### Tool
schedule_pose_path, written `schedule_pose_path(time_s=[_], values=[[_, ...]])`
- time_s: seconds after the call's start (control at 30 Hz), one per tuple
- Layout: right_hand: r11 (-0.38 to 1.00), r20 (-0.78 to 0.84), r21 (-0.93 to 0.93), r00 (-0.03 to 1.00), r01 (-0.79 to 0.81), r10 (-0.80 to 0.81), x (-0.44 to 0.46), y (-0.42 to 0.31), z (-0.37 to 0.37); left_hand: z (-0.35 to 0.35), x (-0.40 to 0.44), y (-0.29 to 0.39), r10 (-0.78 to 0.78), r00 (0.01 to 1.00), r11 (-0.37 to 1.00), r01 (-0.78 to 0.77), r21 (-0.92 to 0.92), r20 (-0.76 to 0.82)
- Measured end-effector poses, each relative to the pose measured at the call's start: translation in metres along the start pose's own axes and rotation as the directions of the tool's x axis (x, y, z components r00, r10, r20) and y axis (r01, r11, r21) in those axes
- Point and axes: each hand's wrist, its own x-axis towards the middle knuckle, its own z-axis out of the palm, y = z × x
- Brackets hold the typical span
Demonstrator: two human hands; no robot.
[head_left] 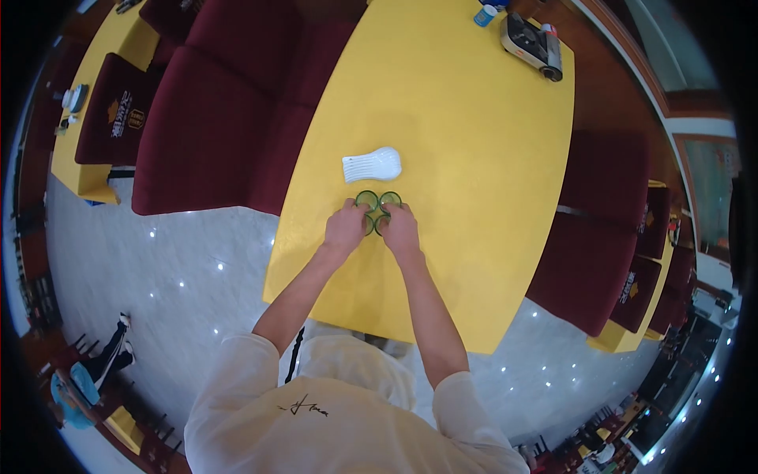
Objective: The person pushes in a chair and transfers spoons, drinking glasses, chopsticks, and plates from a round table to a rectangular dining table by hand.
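Note:
Several green glass cups stand close together on the yellow table point(442, 158), in front of my body. My left hand point(345, 227) is closed on the left pair, with its fingers at the rims of the far left cup point(366, 199) and the near left cup point(369, 225). On the other side, my right hand point(401, 230) grips the right pair, the far right cup point(390, 201) and the near right cup point(382, 226). My fingers partly hide the near cups. Just beyond the cups lies a stack of white spoons point(373, 164), touched by neither hand.
A portable gas stove point(532, 46) and a blue-and-white tub point(485, 15) stand at the table's far right corner. Dark red bench seats flank the table, one on the left point(217, 126) and one on the right point(592, 237). A person in blue point(75, 395) is at lower left.

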Motion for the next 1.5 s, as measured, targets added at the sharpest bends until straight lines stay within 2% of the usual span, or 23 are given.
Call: schedule_pose_path(time_s=[0.1, 0.2, 0.37, 0.4, 0.47, 0.5, 0.57, 0.63, 0.7, 0.8, 0.9, 1.0, 1.03, 1.07, 1.13, 1.2, 1.27, 1.33, 1.37, 1.4, 1.43, 1.47, 1.5], values=[[0.994, -0.052, -0.11, 0.999, 0.008, -0.014, -0.018, -0.011, -0.014, -0.004, -0.008, 0.007, 0.047, 0.992, 0.999, -0.048, -0.013, -0.119], [0.988, -0.218, -0.075, 0.964, 0.136, -0.15, -0.058, -0.02, -0.035, -0.02, -0.031, 0.025, 0.122, 0.961, 0.992, -0.126, 0.002, -0.248], [0.992, -0.235, 0.069, 0.968, 0.103, -0.085, -0.144, 0.0, -0.05, -0.038, -0.069, 0.036, 0.249, 0.899, 0.959, -0.282, -0.04, -0.361], [0.992, -0.234, 0.1, 0.971, 0.082, -0.056, -0.165, 0.011, -0.048, -0.033, -0.077, 0.034, 0.223, 0.921, 0.961, -0.263, -0.087, -0.319], [0.976, -0.188, 0.208, 0.977, -0.065, 0.105, -0.208, 0.039, -0.043, -0.014, -0.093, 0.033, 0.191, 0.961, 0.96, -0.225, -0.164, -0.202], [0.953, -0.156, 0.267, 0.969, -0.145, 0.191, -0.231, 0.053, -0.042, -0.005, -0.103, 0.042, 0.19, 0.977, 0.957, -0.205, -0.206, -0.093], [0.938, -0.241, 0.307, 0.94, -0.162, 0.241, -0.29, 0.074, -0.033, 0.024, -0.139, 0.06, 0.299, 0.948, 0.943, -0.276, -0.184, 0.107], [0.897, -0.307, 0.391, 0.89, -0.206, 0.338, -0.339, 0.095, -0.032, 0.058, -0.163, 0.093, 0.438, 0.85, 0.899, -0.408, -0.16, 0.294], [0.816, -0.331, 0.517, 0.818, -0.26, 0.47, -0.399, 0.11, -0.026, 0.093, -0.2, 0.129, 0.574, 0.676, 0.804, -0.573, -0.16, 0.462], [0.657, -0.361, 0.683, 0.634, -0.319, 0.683, -0.512, 0.126, 0.02, 0.143, -0.269, 0.173, 0.664, 0.345, 0.592, -0.784, -0.185, 0.663], [0.474, -0.361, 0.821, 0.354, -0.318, 0.863, -0.641, 0.133, 0.109, 0.2, -0.36, 0.199, 0.699, 0.087, 0.387, -0.881, -0.273, 0.71], [0.284, -0.291, 0.93, 0.007, -0.234, 0.957, -0.77, 0.099, 0.218, 0.245, -0.467, 0.189, 0.623, -0.08, 0.256, -0.919, -0.3, 0.778], [0.198, -0.217, 0.967, -0.111, -0.16, 0.97, -0.813, 0.09, 0.251, 0.264, -0.503, 0.185, 0.599, -0.174, 0.17, -0.926, -0.336, 0.782], [0.123, -0.136, 0.99, -0.215, -0.075, 0.967, -0.851, 0.071, 0.289, 0.276, -0.535, 0.169, 0.55, -0.219, 0.147, -0.925, -0.352, 0.806], [0.0, 0.051, 0.991, -0.389, 0.13, 0.92, -0.918, 0.046, 0.365, 0.314, -0.589, 0.147, 0.453, -0.282, 0.105, -0.925, -0.365, 0.845], [-0.079, 0.277, 0.921, -0.497, 0.381, 0.822, -0.961, 0.013, 0.427, 0.352, -0.605, 0.128, 0.362, -0.261, 0.095, -0.945, -0.314, 0.895], [-0.075, 0.47, 0.781, -0.505, 0.62, 0.724, -1.004, -0.024, 0.478, 0.399, -0.596, 0.108, 0.294, -0.236, -0.018, -0.97, -0.241, 0.926], [-0.037, 0.622, 0.62, -0.462, 0.784, 0.632, -1.031, -0.055, 0.523, 0.431, -0.576, 0.101, 0.163, -0.072, -0.127, -0.991, -0.052, 0.984], [-0.021, 0.693, 0.533, -0.423, 0.846, 0.584, -1.045, -0.067, 0.551, 0.445, -0.582, 0.105, -0.125, -0.07, -0.527, -0.841, -0.126, 0.99], [0.0, 0.758, 0.44, -0.371, 0.898, 0.537, -1.058, -0.077, 0.579, 0.459, -0.589, 0.109, -0.429, -0.06, -0.811, -0.413, -0.414, 0.901], [-0.009, 0.81, 0.411, -0.361, 0.911, 0.462, -1.06, -0.085, 0.609, 0.473, -0.597, 0.112, -0.668, -0.047, -0.739, -0.072, -0.67, 0.742], [-0.024, 0.857, 0.379, -0.341, 0.925, 0.385, -1.054, -0.095, 0.641, 0.475, -0.621, 0.112, -0.728, 0.033, -0.685, -0.067, -0.725, 0.685], [-0.161, 0.87, 0.413, -0.336, 0.896, 0.361, -1.036, -0.103, 0.694, 0.483, -0.663, 0.11, -0.658, 0.129, -0.738, -0.303, -0.603, 0.742]])
